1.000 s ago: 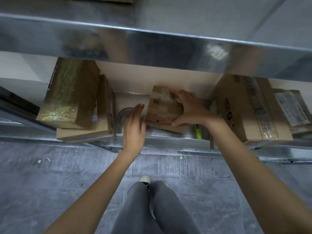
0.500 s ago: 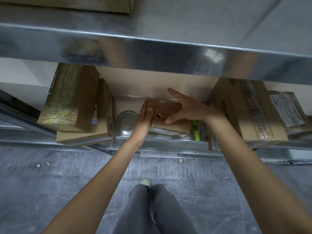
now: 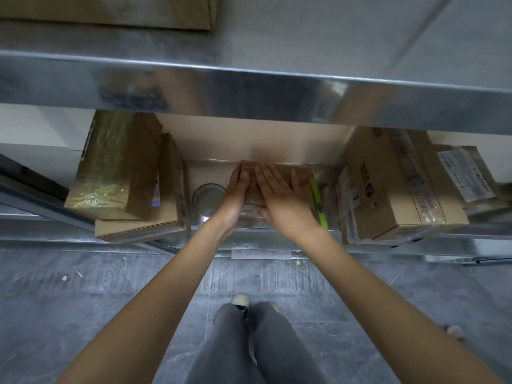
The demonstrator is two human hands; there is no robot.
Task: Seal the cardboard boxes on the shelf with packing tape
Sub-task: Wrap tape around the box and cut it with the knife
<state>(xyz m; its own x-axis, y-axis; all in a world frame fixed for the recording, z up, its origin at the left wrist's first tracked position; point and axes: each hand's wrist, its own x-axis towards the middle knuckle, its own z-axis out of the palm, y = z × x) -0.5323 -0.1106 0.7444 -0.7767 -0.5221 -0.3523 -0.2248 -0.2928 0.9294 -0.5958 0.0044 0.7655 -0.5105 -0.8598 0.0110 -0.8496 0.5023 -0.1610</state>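
My left hand (image 3: pixel 235 189) lies flat against the left side of the small box (image 3: pixel 300 176). My right hand (image 3: pixel 279 195) lies flat on its top. All my fingers are straight, so I am pressing the box, not gripping it. The box sits in the middle of the shelf (image 3: pixel 277 236), close to the front edge.

I think a few things could go wrong. My hands only push, so the box could slide back toward the wall, and then I could not tape it well. If I press too hard on top, the flaps may bend in.

The roll of tape (image 3: pixel 208 199) sits just left of my left hand, near the front edge. I could bump it off the shelf. The green pen (image 3: pixel 318 206) lies just right of the box and could roll off too. The big box (image 3: pixel 396 187) on the right hangs a bit over the front edge, so my arm might knock it.
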